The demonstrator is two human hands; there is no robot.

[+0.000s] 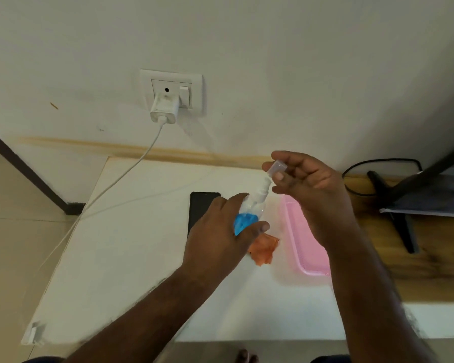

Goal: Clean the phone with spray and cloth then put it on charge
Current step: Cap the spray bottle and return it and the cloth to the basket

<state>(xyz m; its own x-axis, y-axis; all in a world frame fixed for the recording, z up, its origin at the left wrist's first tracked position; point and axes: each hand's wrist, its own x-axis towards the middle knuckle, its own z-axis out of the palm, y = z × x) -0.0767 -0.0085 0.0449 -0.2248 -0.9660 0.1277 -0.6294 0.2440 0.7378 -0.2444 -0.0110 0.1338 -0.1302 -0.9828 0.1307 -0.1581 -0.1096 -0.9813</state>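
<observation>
Head view: the left hand (220,231) grips the bottle (249,210), nozzle tilted up and to the right. The right hand (307,179) pinches the cap (278,167) just above the nozzle. The phone (201,209) lies flat just left of the bottle, long axis toward the wall; the left hand is nearer.
</observation>
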